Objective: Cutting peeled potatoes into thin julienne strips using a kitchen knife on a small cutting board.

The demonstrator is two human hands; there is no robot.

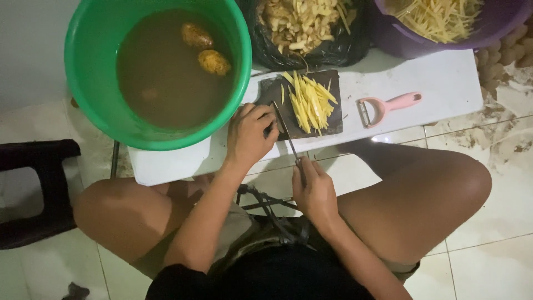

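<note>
We sat over a low white board (444,83) on a stained tile floor (499,222). Right hand (315,191) gripped the knife (286,130); left hand (250,133) curled, pressing the dark cutting board (272,91), potato strips (311,100) at its two o'clock. Green bucket (83,83) at eleven.

A black top is worn, sleeveless or short-sleeved, so both forearms are left bare. Khaki shorts are worn beneath it, with knees uncovered. No gloves, rings or watch are seen.
</note>
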